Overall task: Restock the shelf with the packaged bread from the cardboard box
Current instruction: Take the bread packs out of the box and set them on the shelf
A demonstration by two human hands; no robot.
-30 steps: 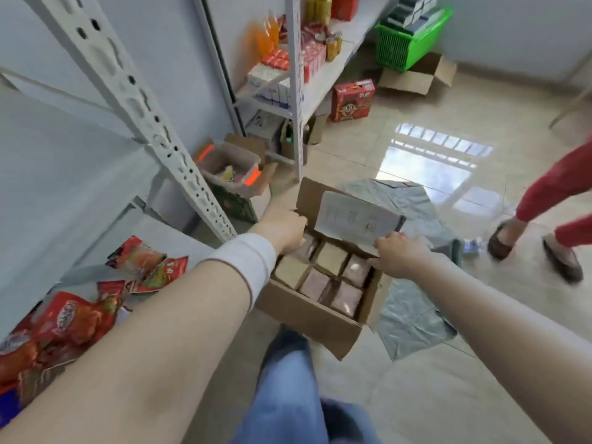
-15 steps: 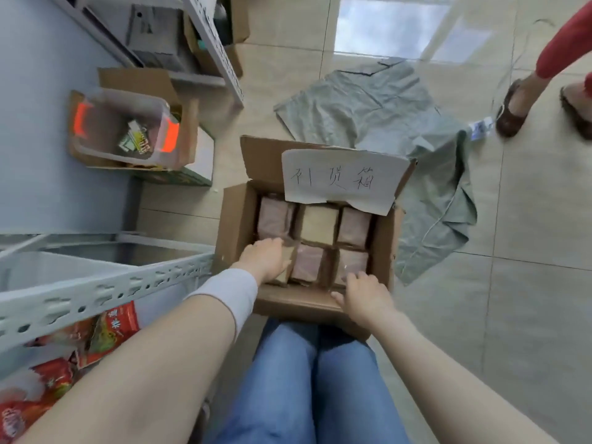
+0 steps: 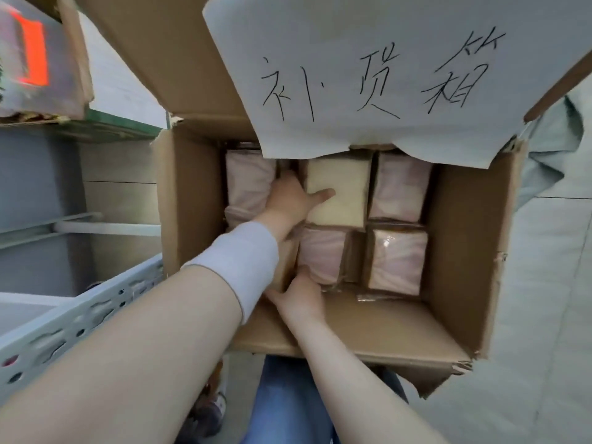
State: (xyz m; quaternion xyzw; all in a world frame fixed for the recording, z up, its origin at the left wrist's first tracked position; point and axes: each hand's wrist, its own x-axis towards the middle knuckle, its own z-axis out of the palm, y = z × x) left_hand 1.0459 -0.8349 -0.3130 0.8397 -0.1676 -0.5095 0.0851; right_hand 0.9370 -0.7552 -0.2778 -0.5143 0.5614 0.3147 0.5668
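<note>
An open cardboard box (image 3: 461,251) fills the view, with a hand-lettered paper sheet (image 3: 368,75) on its far flap. Inside stand several clear-wrapped bread packs: one pale yellow (image 3: 346,193), the others pinkish (image 3: 400,187) (image 3: 397,261). My left hand (image 3: 288,200) reaches deep into the box, thumb across the top of the yellow pack and fingers down in the gap on its left. My right hand (image 3: 301,296) is at the near left corner, fingers closed around a tan pack (image 3: 285,267) that is mostly hidden under my left wrist.
A grey perforated shelf rail (image 3: 80,318) runs along the lower left, right beside the box. A clear bin with an orange latch (image 3: 28,52) sits in another carton at the top left. Grey cloth (image 3: 551,155) lies on the tiled floor to the right. My jeans (image 3: 288,405) are below the box.
My head has dropped much closer to the box. My left hand moved from the near left pack to the yellow one; my right hand went from the box's front edge inside.
</note>
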